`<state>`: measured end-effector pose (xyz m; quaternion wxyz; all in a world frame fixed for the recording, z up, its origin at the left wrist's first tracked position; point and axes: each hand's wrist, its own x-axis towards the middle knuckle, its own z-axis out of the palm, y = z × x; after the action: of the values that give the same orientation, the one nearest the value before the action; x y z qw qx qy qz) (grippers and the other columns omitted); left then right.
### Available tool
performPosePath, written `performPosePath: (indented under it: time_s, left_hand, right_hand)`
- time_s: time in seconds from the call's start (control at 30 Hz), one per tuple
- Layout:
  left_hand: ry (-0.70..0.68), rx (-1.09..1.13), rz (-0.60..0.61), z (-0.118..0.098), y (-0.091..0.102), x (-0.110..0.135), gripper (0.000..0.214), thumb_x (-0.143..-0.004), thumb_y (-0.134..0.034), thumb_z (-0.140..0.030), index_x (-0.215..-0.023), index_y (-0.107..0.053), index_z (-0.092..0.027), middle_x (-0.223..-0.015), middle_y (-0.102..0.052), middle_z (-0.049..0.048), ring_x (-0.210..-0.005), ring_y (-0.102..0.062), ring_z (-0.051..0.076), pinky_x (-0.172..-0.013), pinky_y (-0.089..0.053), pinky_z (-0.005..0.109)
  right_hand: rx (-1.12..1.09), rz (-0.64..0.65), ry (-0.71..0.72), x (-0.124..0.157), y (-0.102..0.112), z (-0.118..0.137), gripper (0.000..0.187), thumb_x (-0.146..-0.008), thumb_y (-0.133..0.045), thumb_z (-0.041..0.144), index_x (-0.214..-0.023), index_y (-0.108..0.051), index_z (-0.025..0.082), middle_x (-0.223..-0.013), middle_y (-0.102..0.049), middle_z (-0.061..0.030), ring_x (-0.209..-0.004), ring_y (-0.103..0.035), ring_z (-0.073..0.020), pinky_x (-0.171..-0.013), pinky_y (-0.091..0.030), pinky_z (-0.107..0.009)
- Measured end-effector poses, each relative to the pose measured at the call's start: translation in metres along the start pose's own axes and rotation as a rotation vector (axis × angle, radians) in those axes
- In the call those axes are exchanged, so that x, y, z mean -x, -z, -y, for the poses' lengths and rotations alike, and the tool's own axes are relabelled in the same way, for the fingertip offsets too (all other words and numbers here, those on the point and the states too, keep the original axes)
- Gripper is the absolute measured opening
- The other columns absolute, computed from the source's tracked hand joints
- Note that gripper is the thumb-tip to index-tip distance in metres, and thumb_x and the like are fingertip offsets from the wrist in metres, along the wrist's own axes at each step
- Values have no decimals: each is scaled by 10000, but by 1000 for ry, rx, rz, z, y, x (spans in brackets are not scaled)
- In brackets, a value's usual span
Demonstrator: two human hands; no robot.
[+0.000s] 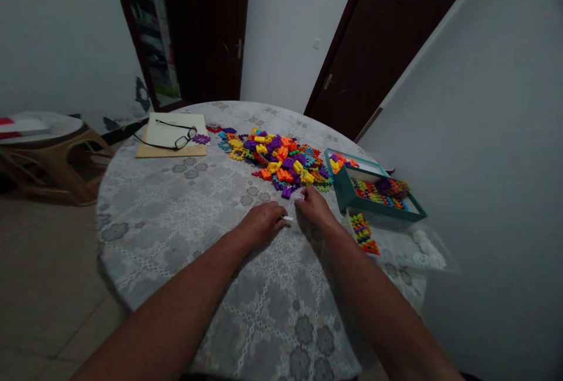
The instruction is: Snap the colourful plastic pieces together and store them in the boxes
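Observation:
My left hand [264, 220] is closed on a small white piece [287, 218], whose end sticks out past the fingertips. Close beside it, my right hand [314, 204] pinches another small white piece [299, 197]; its exact kind is too small to make out. Just beyond both hands lies a purple plastic block [286, 192] at the near edge of a heap of colourful plastic gears and connector blocks [277, 155]. The two hands are apart, low over the patterned tablecloth [233, 205].
On the right stand a green box [347, 193] of toy pieces, its lid [363, 164] behind, a clear tray of coloured pieces [364, 233] and a plastic bag with white parts [424, 249]. Eyeglasses [181, 143] rest on a pad [153, 135] at the far left.

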<state>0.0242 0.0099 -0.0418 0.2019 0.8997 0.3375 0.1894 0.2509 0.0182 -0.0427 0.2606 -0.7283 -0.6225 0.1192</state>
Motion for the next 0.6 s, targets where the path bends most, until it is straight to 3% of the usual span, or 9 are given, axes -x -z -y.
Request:
performPosePath:
  time_s: [0.13,0.27,0.4,0.47,0.6]
  left_hand:
    - [1,-7,-4,2,-1,0,145,-1021,-708,-239,-1141,-773,-191,-1082,-767,91,-1032,-721,243,-910,-529,323]
    - [-7,-7,-2,2,-1,1,138,-1027,-704,-253,-1129,-771,-190,-1073,-765,86,-1021,-719,235,-901,-528,314]
    - [0,4,1,0,1,1,159,-1038,-681,-261,-1144,-771,-183,-1079,-765,90,-1032,-719,237,-917,-529,323]
    - [12,2,0,0,1,2,160,-1040,-675,-268,-1143,-770,-193,-1087,-766,87,-1033,-718,236,-917,-530,325]
    - [18,-1,-10,2,0,2,139,-1033,-678,-276,-1118,-765,-208,-1080,-765,76,-1024,-715,232,-906,-530,324]
  right_hand:
    - [-207,-6,147,26,7,-8,156,-987,-552,310,-999,-679,221,-929,-693,-17,-897,-657,-212,-818,-485,-303]
    - [-171,-52,308,54,14,-14,272,-1030,-488,250,-1173,-717,218,-1104,-701,-93,-1087,-678,-248,-996,-516,-369]
    - [-134,-2,373,65,14,-7,398,-968,-496,141,-1307,-696,201,-1125,-702,-110,-1065,-681,-252,-982,-535,-374]
    - [-139,18,347,67,13,-1,367,-948,-548,154,-1280,-697,209,-1066,-722,-82,-1006,-686,-244,-942,-539,-358]
    - [-142,44,322,69,14,9,165,-948,-607,178,-1050,-727,230,-953,-733,-44,-913,-687,-223,-873,-530,-329]
